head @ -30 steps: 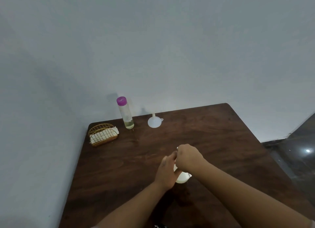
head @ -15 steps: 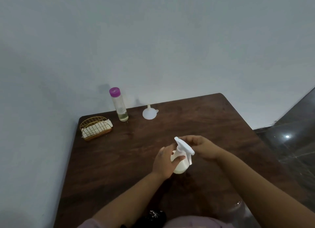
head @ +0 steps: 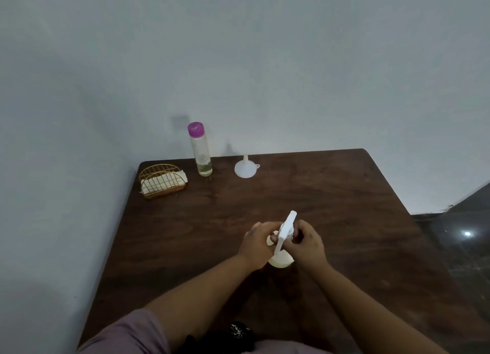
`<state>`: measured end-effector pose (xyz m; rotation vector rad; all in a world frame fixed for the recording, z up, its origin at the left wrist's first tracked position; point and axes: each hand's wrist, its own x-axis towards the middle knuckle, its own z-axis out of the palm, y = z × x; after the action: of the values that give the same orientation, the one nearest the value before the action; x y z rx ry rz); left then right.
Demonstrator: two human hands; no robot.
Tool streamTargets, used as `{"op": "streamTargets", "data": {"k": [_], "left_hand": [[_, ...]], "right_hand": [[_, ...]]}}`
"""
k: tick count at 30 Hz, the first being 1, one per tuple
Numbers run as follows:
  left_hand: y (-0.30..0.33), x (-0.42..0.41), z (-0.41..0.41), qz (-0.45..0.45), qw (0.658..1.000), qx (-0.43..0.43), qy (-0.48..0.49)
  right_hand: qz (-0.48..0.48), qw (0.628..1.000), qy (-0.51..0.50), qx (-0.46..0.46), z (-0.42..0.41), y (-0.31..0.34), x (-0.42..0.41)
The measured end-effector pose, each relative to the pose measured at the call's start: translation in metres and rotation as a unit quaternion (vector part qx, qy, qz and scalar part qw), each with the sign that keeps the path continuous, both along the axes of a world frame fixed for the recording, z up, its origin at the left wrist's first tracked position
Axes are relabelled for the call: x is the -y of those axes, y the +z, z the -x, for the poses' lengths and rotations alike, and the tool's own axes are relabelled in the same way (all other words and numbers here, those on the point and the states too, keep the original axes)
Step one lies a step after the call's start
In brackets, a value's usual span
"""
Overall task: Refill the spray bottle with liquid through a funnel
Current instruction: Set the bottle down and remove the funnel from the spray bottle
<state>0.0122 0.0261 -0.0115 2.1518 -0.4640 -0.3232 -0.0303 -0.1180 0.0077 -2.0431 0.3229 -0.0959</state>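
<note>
I am gripping the white spray bottle [head: 280, 259] near the middle of the table [head: 344, 208], a little toward my six o'clock edge, with both hands around it. My left hand [head: 256, 243] is curling round the bottle's body from the nine o'clock side and holding it upright on the wood, while my right hand [head: 307, 243] is pinching the collar just under the spray head [head: 285, 230], whose nozzle is pointing off toward twelve o'clock. I judge that I am unscrewing the head, the opening step of the refill; whether the thread is already loose I cannot tell, since my fingers are covering it. The funnel [head: 245, 168] is standing mouth down at the far edge, at about eleven o'clock from the bottle, and the clear bottle with the purple cap [head: 200, 149], showing a little yellowish liquid at its bottom, is standing just to the funnel's nine o'clock. Next I am probably needing to lift the head clear, lay it aside, then reach for the funnel and seat its stem in the open neck. A wire napkin holder [head: 162, 180] is sitting in the far ten o'clock corner.
</note>
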Motion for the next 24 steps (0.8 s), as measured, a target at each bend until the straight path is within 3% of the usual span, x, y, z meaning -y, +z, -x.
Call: {"op": "streamTargets", "data": {"k": [2, 6, 14, 17, 22, 24], "left_hand": [[-0.002, 0.0, -0.001, -0.009, 1.0, -0.01, -0.006], [-0.005, -0.002, -0.002, -0.01, 1.0, -0.017, -0.014], [-0.017, -0.004, -0.001, -0.03, 0.999, -0.004, -0.015], [-0.02, -0.005, -0.002, -0.042, 0.999, -0.008, -0.017], [-0.013, -0.001, -0.007, -0.077, 0.993, -0.053, -0.073], [-0.016, 0.002, -0.011, -0.065, 0.991, -0.082, -0.079]], "right_hand": [[-0.053, 0.999, -0.004, -0.014, 0.002, -0.001, 0.006], [-0.145, 0.985, 0.09, -0.011, 0.011, -0.003, 0.015], [-0.049, 0.997, -0.022, 0.049, -0.003, -0.007, -0.007], [-0.037, 0.999, 0.021, 0.006, -0.011, -0.015, -0.003], [0.101, 0.984, 0.146, 0.0, -0.031, -0.008, 0.016], [0.089, 0.981, 0.172, -0.019, -0.042, 0.0, 0.014]]}}
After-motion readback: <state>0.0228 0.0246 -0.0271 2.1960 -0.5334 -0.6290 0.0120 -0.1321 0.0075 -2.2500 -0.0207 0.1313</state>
